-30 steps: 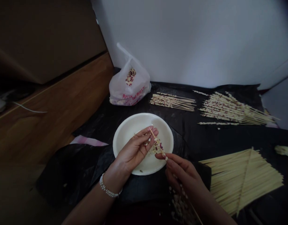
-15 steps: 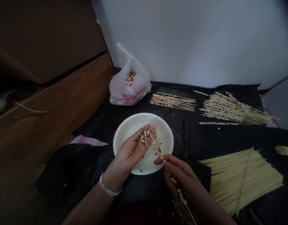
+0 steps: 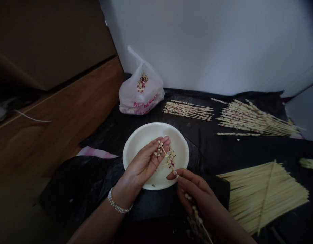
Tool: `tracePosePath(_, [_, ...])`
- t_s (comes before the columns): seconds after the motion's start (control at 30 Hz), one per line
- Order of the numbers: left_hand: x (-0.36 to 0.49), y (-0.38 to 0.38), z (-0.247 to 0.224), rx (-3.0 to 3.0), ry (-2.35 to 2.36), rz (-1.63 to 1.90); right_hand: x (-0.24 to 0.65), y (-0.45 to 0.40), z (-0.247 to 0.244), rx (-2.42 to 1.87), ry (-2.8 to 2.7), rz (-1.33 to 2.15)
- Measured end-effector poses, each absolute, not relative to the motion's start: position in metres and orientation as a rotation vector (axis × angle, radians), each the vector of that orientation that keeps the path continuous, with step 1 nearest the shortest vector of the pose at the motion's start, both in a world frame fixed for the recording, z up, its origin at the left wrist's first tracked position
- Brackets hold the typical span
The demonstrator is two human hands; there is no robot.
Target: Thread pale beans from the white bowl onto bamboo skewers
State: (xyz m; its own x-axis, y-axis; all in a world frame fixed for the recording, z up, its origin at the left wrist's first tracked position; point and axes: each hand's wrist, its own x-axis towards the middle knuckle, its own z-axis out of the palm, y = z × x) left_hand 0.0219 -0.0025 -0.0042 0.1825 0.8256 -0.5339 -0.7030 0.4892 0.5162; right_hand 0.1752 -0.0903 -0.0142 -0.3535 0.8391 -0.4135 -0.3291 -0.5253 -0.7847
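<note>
Left grip (image 3: 146,161) has curled over several kernels (image 3: 158,153) beside one skewer (image 3: 164,151).

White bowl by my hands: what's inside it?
Loose cream and purple kernels lie in the white bowl, with a small dark speck near its front rim. The left hand, cupping pale kernels, covers part of the bowl's floor; what lies beneath it can't be seen.

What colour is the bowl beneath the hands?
Off-white, with no pattern visible on the bowl; the head view, the only one, shows it.
</note>
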Motion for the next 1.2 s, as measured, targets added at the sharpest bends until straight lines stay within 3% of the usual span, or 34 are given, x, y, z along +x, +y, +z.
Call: tracePosePath(1.2, [0.0193, -0.0036, -0.0053, 0.265, 0.900, 1.108, 0.1756, -0.0919, -0.0113, -1.066, -0.807, 1.941])
